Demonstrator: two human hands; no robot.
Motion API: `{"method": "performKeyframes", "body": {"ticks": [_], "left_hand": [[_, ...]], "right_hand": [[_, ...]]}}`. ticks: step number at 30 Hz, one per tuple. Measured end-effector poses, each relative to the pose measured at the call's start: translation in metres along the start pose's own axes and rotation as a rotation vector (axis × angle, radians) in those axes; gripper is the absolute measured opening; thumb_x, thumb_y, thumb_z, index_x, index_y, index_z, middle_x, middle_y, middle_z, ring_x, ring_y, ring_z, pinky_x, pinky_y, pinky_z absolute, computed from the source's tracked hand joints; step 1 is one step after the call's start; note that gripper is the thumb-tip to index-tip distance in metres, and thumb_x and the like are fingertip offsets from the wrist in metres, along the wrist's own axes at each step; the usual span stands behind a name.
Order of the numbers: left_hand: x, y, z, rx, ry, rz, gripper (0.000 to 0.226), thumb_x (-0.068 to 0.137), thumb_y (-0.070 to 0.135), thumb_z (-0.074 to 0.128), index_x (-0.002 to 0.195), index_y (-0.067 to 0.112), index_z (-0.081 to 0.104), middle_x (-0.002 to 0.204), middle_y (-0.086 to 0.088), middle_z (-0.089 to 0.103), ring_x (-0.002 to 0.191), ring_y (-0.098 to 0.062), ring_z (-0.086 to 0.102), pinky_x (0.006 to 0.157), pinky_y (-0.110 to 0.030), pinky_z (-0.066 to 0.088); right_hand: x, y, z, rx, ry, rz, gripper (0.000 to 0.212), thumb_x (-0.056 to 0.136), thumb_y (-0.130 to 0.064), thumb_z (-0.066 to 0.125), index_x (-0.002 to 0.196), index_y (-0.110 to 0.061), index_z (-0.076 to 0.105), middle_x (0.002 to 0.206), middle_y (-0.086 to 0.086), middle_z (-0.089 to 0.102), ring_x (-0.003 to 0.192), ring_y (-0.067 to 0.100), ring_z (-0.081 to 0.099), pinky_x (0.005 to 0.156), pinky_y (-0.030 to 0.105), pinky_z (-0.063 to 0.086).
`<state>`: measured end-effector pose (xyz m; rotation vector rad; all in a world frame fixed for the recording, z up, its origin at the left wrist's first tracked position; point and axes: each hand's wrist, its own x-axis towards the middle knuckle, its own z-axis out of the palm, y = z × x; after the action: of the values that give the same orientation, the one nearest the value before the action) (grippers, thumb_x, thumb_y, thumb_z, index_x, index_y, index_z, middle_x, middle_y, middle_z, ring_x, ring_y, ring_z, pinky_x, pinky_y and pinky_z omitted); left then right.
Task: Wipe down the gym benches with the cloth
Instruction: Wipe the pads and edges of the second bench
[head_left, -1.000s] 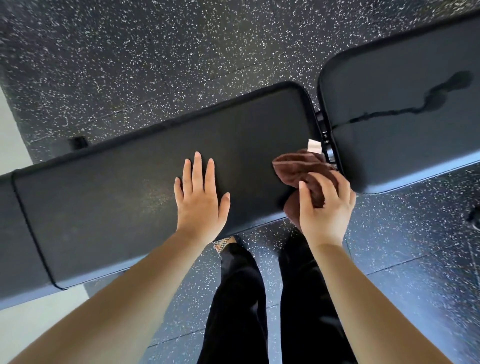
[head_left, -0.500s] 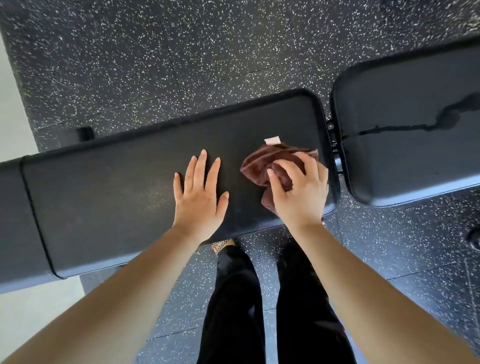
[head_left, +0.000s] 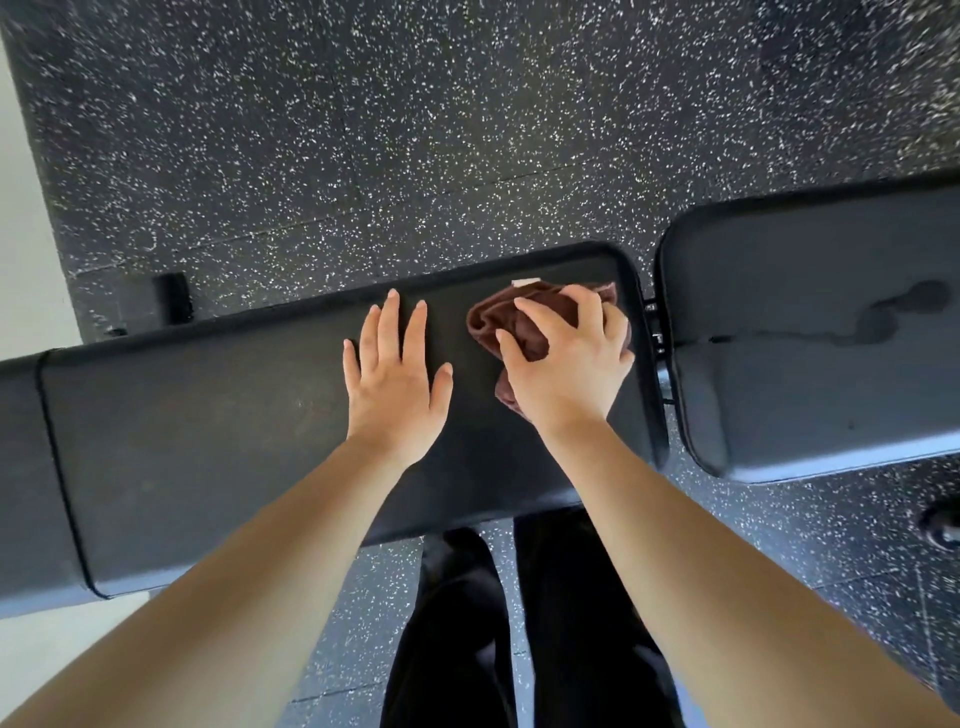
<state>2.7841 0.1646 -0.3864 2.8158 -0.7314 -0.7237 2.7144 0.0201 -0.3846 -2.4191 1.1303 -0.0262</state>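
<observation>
A black padded gym bench (head_left: 208, 441) runs across the view from left to right. My left hand (head_left: 392, 379) lies flat on its pad with straight fingers. Just to its right, my right hand (head_left: 566, 358) grips a crumpled brown cloth (head_left: 493, 322) against the pad near the bench's right end. A small white tag sticks out at the cloth's far edge. A second black pad (head_left: 810, 374) sits to the right across a narrow gap, with a dark wet streak (head_left: 883, 322) on it.
The floor (head_left: 415, 130) is black rubber with white speckles. A pale wall or floor strip (head_left: 26, 234) runs along the left. A metal hinge (head_left: 655, 338) joins the two pads. My black trouser legs (head_left: 519, 623) stand below the bench's near edge.
My right hand has slid the cloth from the bench's near right edge up and leftward onto the pad toward its far edge. My left hand has stayed flat in place.
</observation>
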Motion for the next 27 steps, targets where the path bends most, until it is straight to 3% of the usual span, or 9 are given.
{"method": "performKeyframes", "body": {"ticks": [5,10,14,18,27], "left_hand": [[0.019,0.010,-0.005,0.006,0.017,-0.052,0.062,0.092,0.040,0.035,0.148,0.020,0.015,0.157,-0.003,0.003,0.142,-0.024,0.004,0.113,-0.053,0.006],[0.035,0.026,0.000,-0.011,0.009,-0.146,0.060,0.092,0.040,0.033,0.147,0.023,0.014,0.157,0.000,0.001,0.142,-0.017,0.000,0.108,-0.062,0.003],[0.034,0.027,0.004,-0.054,0.039,-0.154,0.060,0.091,0.041,0.032,0.146,0.022,0.017,0.156,-0.002,0.009,0.142,-0.019,0.004,0.109,-0.061,0.001],[0.027,0.014,-0.002,-0.070,0.057,-0.126,0.060,0.091,0.039,0.040,0.145,0.017,0.025,0.155,-0.007,0.018,0.141,-0.026,0.016,0.110,-0.057,0.010],[0.024,-0.071,-0.031,-0.111,0.099,-0.322,0.061,0.092,0.038,0.041,0.145,0.013,0.024,0.155,-0.008,0.017,0.141,-0.025,0.011,0.112,-0.051,0.003]], "right_hand": [[0.049,0.009,-0.015,0.041,-0.026,-0.047,0.023,0.079,-0.043,0.068,0.102,-0.039,0.069,0.130,-0.008,0.052,0.122,0.026,0.040,0.085,0.046,0.035],[0.086,0.017,-0.026,0.071,-0.091,-0.045,0.023,0.079,-0.044,0.067,0.101,-0.037,0.069,0.128,-0.010,0.053,0.121,0.023,0.040,0.085,0.047,0.043],[0.086,0.016,-0.026,0.069,-0.070,-0.048,0.022,0.078,-0.041,0.069,0.099,-0.034,0.071,0.125,-0.008,0.056,0.117,0.025,0.044,0.083,0.047,0.047],[0.085,0.005,-0.023,0.032,-0.081,-0.037,0.022,0.078,-0.041,0.069,0.099,-0.033,0.071,0.125,-0.007,0.056,0.115,0.028,0.044,0.082,0.048,0.047],[0.072,-0.093,0.024,-0.111,-0.394,-0.159,0.025,0.082,-0.049,0.061,0.105,-0.041,0.064,0.125,-0.013,0.051,0.116,0.024,0.041,0.086,0.045,0.039]]}}
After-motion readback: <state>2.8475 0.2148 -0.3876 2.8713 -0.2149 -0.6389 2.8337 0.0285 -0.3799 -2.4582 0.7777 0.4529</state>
